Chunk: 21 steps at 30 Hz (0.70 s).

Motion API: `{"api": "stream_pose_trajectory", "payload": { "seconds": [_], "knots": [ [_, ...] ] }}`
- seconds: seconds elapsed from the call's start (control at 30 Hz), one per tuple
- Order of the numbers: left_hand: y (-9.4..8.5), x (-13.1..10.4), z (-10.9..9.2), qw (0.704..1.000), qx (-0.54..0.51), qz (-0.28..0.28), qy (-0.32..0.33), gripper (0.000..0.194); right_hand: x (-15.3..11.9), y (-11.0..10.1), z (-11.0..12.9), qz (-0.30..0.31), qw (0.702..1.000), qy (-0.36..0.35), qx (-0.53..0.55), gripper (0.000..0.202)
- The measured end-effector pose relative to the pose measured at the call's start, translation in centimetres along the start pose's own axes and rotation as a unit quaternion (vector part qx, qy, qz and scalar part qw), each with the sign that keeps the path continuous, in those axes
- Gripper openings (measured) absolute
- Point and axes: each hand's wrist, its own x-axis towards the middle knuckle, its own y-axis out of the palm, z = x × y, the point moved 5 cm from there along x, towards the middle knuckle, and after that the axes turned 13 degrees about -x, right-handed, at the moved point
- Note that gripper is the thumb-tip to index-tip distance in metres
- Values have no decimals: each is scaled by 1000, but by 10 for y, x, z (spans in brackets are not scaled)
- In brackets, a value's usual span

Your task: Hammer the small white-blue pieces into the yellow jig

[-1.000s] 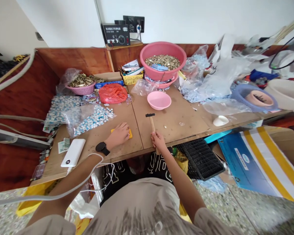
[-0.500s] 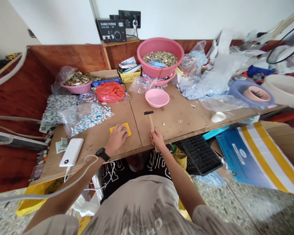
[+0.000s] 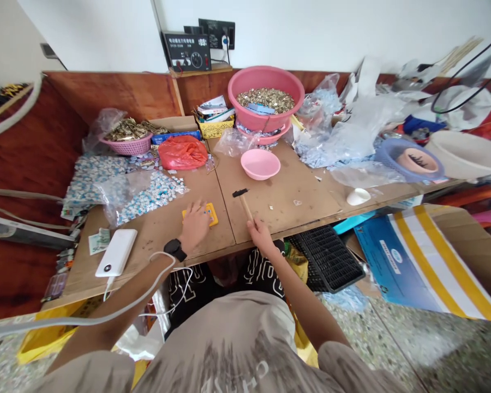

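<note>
Through the head camera I see the hammer (image 3: 246,206) leaning further left than half a second ago, its head swung closer to my operator's left hand (image 3: 195,226). That hand has changed too: earlier its fingers were bunched over the right part of the yellow block (image 3: 213,214), and now they stretch across its middle, so the block's right end shows, with small blue bits on it. I cannot tell whether those fingers pinch anything. The right hand (image 3: 261,236) is wrapped around the lower handle, as before. The hammer has a slim, pale wooden handle and a narrow black head, which sits above the brown worktop (image 3: 294,210), just in front of the pink bowl (image 3: 261,165); I cannot tell if it touches the surface. The block is flat and bright yellow, lying on the worktop beneath the left hand, near the seam and in front of the loose blue-and-white pieces (image 3: 155,192).
</note>
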Motion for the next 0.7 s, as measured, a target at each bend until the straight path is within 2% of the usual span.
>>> {"api": "stream_pose_trajectory", "payload": {
  "seconds": [0.1, 0.2, 0.27, 0.4, 0.53, 0.6, 0.7],
  "knots": [
    [-2, -13, 8, 998, -4, -47, -32, 35, -19, -15, 11, 14, 987, -74, -142, 28],
    [-4, -30, 14, 994, -44, -87, -50, 62, -40, -14, 23, 39, 928, -150, -339, 18],
    [-1, -44, 21, 991, -64, -99, -66, 77, -51, -5, 31, 40, 892, -180, -413, 21],
    [10, -69, 42, 983, -85, -106, -124, 96, -61, 21, 46, 6, 847, -196, -495, 36],
    [17, -77, 50, 977, -101, -100, -156, 100, -55, 35, 41, 45, 805, -158, -570, 31],
    [17, -77, 48, 977, -98, -100, -158, 100, -52, 34, 38, 47, 802, -160, -574, 33],
    [17, -76, 46, 978, -100, -102, -154, 97, -48, 28, 36, 17, 813, -166, -558, 41]
  ]
}}
